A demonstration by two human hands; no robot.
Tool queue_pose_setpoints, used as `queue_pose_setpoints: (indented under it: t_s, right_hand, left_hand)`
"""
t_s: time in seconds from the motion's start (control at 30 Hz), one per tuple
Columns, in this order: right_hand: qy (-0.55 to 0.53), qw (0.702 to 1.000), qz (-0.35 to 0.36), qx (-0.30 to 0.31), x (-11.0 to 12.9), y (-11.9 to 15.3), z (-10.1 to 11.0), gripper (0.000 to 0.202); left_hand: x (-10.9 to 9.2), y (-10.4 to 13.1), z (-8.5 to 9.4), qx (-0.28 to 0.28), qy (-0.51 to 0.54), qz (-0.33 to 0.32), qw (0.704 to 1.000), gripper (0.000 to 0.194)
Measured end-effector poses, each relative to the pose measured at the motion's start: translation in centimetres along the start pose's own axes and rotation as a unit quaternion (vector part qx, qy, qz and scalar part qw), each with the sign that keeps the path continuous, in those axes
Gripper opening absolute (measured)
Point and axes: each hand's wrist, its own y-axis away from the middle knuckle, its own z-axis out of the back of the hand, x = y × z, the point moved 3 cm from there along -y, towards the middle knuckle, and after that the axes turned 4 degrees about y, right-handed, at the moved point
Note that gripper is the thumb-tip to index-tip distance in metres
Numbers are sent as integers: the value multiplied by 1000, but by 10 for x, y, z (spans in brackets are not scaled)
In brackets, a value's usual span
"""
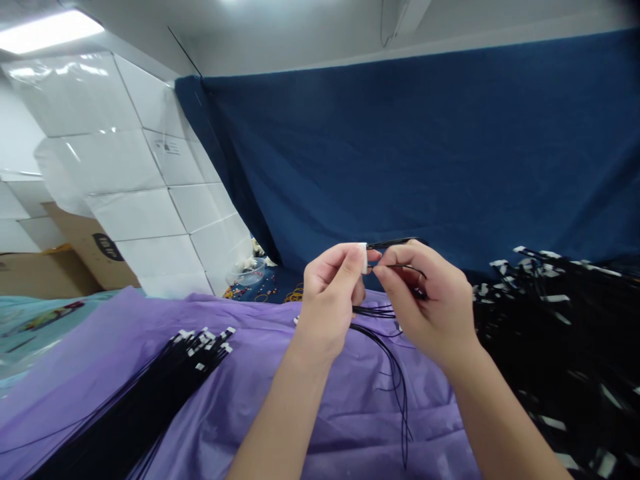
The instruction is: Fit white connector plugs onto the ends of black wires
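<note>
My left hand (327,290) is closed in a pinch on a small white connector (365,257), held upright between thumb and fingers. A thin black wire (400,267) runs from the connector's right side, and the thumb and forefinger of my right hand (433,303) are closed on it, close to the connector. More black wires (397,243) leave the connector's top and pass behind my right hand. Below the hands, loose black wires (385,343) curve down over the purple cloth (360,400). My left palm hides part of the connector.
A bundle of black wires with white ends (135,400) lies at the left, and a large heap of similar wires (555,340) at the right. Behind are a clear plastic bowl (249,273), small scattered beads, stacked white boxes (145,207) and a blue curtain (420,153).
</note>
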Motion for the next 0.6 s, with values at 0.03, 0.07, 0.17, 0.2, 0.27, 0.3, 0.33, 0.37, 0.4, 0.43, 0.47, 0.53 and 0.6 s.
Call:
queue_pose_setpoints:
  t_s: [0.03, 0.07, 0.17, 0.2, 0.27, 0.3, 0.33, 0.37, 0.4, 0.43, 0.47, 0.53, 0.6]
  right_hand:
    - [5, 1000, 4, 1, 1, 0, 0, 6]
    - [10, 1000, 10, 1, 1, -1, 1, 7]
    - [24, 999, 26, 2, 4, -1, 1, 9]
    - [27, 999, 29, 3, 4, -2, 1, 9]
    - [33, 999, 34, 3, 5, -2, 2, 9]
    - [35, 999, 35, 3, 5, -2, 2, 9]
    - [35, 999, 35, 1, 5, -2, 2, 9]
    - [33, 999, 32, -1, 5, -2, 2, 9]
    - [27, 999, 26, -2, 4, -3, 3, 8]
    - [21, 1000, 16, -1, 3, -3, 4, 7]
    - [16, 1000, 4, -1, 2, -3, 4, 6]
    - [20, 1000, -17, -2, -1, -3, 7, 3]
    - [37, 999, -28, -9, -2, -4, 11, 2]
  left_hand:
    - [0, 0, 0, 0, 3, 1, 1000, 31]
    - [1, 0, -1, 1, 6, 2, 1000, 31]
    - [1, 0, -2, -2, 10, 4, 1000, 33]
    - [2, 1, -2, -2, 10, 4, 1000, 34]
    - [2, 1, -2, 1, 9, 2, 1000, 33]
    - [2, 1, -2, 3, 7, 1, 1000, 32]
    - [2, 1, -2, 6, 4, 1, 1000, 32]
    - [3, 0, -2, 7, 0, 0, 1000, 31]
    - [3, 0, -1, 7, -3, 0, 1000, 31]
    - [3, 0, -1, 6, -6, 0, 1000, 30]
    - [3, -1, 0, 4, -9, 2, 1000, 30]
    - [4, -2, 1, 3, -12, 7, 1000, 31]
    - [5, -3, 1, 2, -14, 12, 1000, 31]
